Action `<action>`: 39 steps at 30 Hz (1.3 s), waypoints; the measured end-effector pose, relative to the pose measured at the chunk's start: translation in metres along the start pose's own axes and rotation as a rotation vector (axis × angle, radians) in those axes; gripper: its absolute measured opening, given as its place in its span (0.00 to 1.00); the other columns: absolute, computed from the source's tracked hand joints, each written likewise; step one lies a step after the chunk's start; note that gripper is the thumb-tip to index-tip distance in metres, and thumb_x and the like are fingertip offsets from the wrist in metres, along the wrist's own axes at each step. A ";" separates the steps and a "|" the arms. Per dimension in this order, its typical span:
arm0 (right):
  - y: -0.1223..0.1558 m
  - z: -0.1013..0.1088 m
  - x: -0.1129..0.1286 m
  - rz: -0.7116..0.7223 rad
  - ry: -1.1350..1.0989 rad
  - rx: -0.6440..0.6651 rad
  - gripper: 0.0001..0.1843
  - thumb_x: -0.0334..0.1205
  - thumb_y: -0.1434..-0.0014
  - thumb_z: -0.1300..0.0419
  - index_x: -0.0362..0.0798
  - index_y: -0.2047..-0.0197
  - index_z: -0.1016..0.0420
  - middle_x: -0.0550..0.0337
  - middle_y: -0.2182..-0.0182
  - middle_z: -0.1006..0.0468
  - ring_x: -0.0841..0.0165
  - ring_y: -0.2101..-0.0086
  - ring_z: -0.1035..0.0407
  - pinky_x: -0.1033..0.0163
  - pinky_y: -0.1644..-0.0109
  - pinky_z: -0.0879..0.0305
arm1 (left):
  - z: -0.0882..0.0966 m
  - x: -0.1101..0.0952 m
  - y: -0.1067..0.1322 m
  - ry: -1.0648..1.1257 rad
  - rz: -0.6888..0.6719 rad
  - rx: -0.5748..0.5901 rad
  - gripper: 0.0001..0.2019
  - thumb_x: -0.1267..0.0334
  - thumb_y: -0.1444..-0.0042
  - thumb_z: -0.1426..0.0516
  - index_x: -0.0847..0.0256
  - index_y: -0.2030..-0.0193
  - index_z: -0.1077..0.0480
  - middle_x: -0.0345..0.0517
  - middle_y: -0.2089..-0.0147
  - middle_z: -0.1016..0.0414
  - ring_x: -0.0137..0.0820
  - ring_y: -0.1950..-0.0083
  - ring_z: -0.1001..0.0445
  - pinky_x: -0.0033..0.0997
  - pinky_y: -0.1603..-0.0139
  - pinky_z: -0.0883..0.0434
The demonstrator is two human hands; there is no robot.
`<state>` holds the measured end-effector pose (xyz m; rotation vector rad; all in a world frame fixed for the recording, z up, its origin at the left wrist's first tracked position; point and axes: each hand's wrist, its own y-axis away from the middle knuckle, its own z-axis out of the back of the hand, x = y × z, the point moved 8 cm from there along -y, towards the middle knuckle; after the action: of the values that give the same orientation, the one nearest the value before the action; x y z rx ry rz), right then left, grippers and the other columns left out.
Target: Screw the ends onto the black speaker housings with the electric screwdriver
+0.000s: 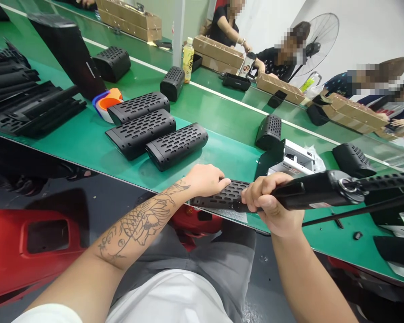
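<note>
Near the front edge of the green table, a black slotted housing (234,190) lies on its side. My left hand (207,179) grips its left end, fingers curled over the top. My right hand (276,202) is wrapped around a black electric screwdriver (318,190), held sideways with its tip end pointing left at the housing's right end. The tip's exact contact is hidden by my fingers. A cord trails from the driver's back end to the right. Just beyond my right hand stands a white and black boxy unit (296,157).
Several matching slotted housings (178,146) sit left of my hands. Farther left are a black cylinder (70,58), an orange and blue ring (109,103) and stacked black panels (27,98). A yellow-labelled bottle (187,60) stands behind. Co-workers sit across with cardboard boxes (218,51). A red stool (30,251) is lower left.
</note>
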<state>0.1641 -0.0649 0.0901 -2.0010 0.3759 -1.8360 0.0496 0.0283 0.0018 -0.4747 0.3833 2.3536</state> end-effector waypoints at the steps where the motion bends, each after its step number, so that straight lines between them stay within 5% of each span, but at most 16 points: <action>1: 0.001 0.000 -0.001 0.004 -0.004 0.001 0.18 0.45 0.36 0.17 0.53 0.65 0.22 0.69 0.79 0.22 0.71 0.81 0.29 0.60 0.72 0.23 | 0.000 0.000 0.000 -0.002 -0.002 -0.001 0.29 0.40 0.20 0.51 0.48 0.42 0.10 0.51 0.41 0.07 0.52 0.39 0.12 0.44 0.44 0.20; 6: 0.006 -0.001 0.000 -0.022 0.043 -0.026 0.19 0.48 0.36 0.17 0.53 0.65 0.22 0.68 0.78 0.22 0.69 0.80 0.28 0.58 0.71 0.22 | -0.002 0.000 0.000 -0.018 -0.002 -0.011 0.30 0.40 0.19 0.52 0.47 0.40 0.10 0.49 0.39 0.08 0.50 0.37 0.12 0.42 0.44 0.20; 9: -0.001 0.017 0.014 0.033 0.045 -0.112 0.20 0.53 0.38 0.16 0.53 0.64 0.20 0.69 0.79 0.23 0.69 0.82 0.30 0.57 0.72 0.21 | -0.004 0.003 0.000 -0.016 0.017 -0.011 0.30 0.39 0.19 0.53 0.47 0.41 0.10 0.49 0.40 0.08 0.50 0.39 0.12 0.42 0.45 0.20; 15: -0.011 0.156 0.050 0.309 0.504 -0.711 0.16 0.46 0.39 0.16 0.51 0.68 0.16 0.65 0.80 0.24 0.66 0.80 0.29 0.57 0.74 0.28 | -0.004 0.004 0.002 -0.010 0.026 -0.022 0.30 0.40 0.20 0.53 0.47 0.41 0.10 0.52 0.42 0.08 0.50 0.43 0.11 0.43 0.47 0.21; 18: -0.012 0.207 0.037 0.362 0.525 -0.715 0.14 0.46 0.37 0.18 0.54 0.68 0.16 0.64 0.79 0.23 0.66 0.81 0.32 0.55 0.76 0.31 | -0.004 0.004 0.002 -0.018 0.024 -0.017 0.30 0.40 0.19 0.54 0.46 0.41 0.11 0.51 0.42 0.08 0.50 0.41 0.11 0.43 0.46 0.21; 21: -0.005 0.224 0.022 0.377 0.477 -0.647 0.15 0.49 0.35 0.19 0.56 0.69 0.16 0.64 0.79 0.24 0.65 0.81 0.33 0.51 0.76 0.29 | -0.005 0.004 0.002 -0.029 0.021 -0.008 0.31 0.40 0.19 0.55 0.46 0.39 0.11 0.51 0.41 0.08 0.49 0.40 0.12 0.43 0.46 0.20; 25: 0.001 0.202 0.021 0.357 0.415 -0.521 0.14 0.49 0.35 0.17 0.57 0.67 0.15 0.63 0.78 0.24 0.65 0.80 0.33 0.48 0.74 0.27 | -0.004 0.004 0.002 -0.025 0.024 -0.005 0.31 0.40 0.20 0.54 0.47 0.39 0.11 0.51 0.40 0.08 0.50 0.40 0.12 0.44 0.46 0.20; 29: 0.007 0.165 0.042 0.271 0.331 -0.602 0.16 0.49 0.36 0.18 0.55 0.69 0.16 0.63 0.78 0.26 0.66 0.79 0.31 0.50 0.76 0.26 | -0.003 0.004 0.002 -0.013 0.026 -0.008 0.31 0.39 0.20 0.54 0.46 0.40 0.11 0.50 0.40 0.08 0.49 0.40 0.12 0.42 0.45 0.20; 33: 0.002 0.082 0.059 0.203 0.146 -0.407 0.20 0.60 0.41 0.15 0.55 0.63 0.13 0.65 0.79 0.26 0.66 0.83 0.32 0.53 0.78 0.25 | -0.003 0.005 0.002 0.031 0.026 0.001 0.29 0.39 0.20 0.52 0.44 0.38 0.11 0.45 0.37 0.08 0.49 0.36 0.12 0.41 0.43 0.20; 36: -0.005 0.010 0.049 0.130 -0.027 -0.202 0.26 0.67 0.41 0.17 0.54 0.60 0.14 0.67 0.79 0.23 0.67 0.83 0.30 0.54 0.76 0.21 | -0.001 0.005 0.003 0.054 0.042 -0.011 0.26 0.40 0.21 0.49 0.43 0.40 0.10 0.44 0.37 0.08 0.49 0.36 0.12 0.42 0.42 0.19; 39: -0.014 -0.039 0.029 0.102 -0.095 -0.118 0.27 0.66 0.42 0.16 0.54 0.59 0.16 0.68 0.78 0.21 0.67 0.83 0.28 0.55 0.74 0.19 | 0.003 0.005 0.004 0.091 0.054 -0.020 0.20 0.44 0.24 0.42 0.45 0.47 0.09 0.45 0.44 0.06 0.49 0.41 0.10 0.41 0.45 0.20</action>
<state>0.1273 -0.0699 0.1246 -2.0970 0.5591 -1.6858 0.0430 0.0298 0.0025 -0.5892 0.4199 2.3955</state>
